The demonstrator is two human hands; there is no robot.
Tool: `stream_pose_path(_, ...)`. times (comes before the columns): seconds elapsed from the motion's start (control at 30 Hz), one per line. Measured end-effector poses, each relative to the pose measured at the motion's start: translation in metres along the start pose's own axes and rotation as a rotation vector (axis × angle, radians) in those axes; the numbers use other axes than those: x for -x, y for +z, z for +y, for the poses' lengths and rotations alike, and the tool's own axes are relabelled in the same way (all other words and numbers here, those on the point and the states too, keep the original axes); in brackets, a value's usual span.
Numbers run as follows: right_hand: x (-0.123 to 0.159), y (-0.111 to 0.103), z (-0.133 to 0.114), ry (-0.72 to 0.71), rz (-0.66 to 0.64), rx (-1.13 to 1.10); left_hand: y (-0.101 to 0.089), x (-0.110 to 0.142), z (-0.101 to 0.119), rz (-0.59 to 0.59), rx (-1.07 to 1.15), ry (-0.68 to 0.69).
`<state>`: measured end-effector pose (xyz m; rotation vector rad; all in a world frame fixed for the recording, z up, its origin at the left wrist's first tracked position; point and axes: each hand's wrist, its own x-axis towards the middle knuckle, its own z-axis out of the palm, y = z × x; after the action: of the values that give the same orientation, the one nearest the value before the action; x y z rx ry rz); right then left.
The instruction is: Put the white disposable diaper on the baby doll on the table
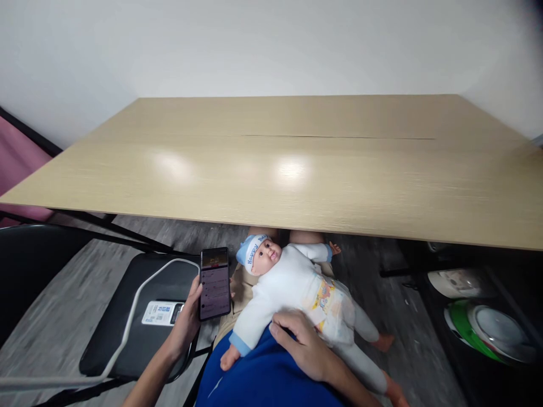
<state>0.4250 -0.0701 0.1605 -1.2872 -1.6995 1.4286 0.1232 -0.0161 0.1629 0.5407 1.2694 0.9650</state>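
Observation:
My left hand (pixel 189 316) is wrapped around a dark smartphone (pixel 215 288), its lit screen turned toward me. A white cable (pixel 131 308) loops from beside the phone toward the lower left. Across my lap lies a baby doll (pixel 284 282) in a white top, diaper and blue-and-white cap, head to the left and feet toward the lower right. My right hand (pixel 303 345) rests loosely against the doll's near side by the diaper, thumb and forefinger slightly apart. Its other fingers are partly hidden.
A wooden table (pixel 254 181) stands in front of my knees. To the left is a black chair (pixel 123 288) with a white-and-black device (pixel 161 313) on its seat. At the lower right, a dark shelf holds a green item (pixel 464 328) and a clear round lid (pixel 500 325).

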Motion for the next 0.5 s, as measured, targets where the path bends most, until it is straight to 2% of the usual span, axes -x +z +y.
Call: stream_pose_path(0.5,-0.0002,0.0013,0.0019,-0.018,0.020,0.001,0.0015,0.0007,-0.0020,-0.007,0.019,0.035)
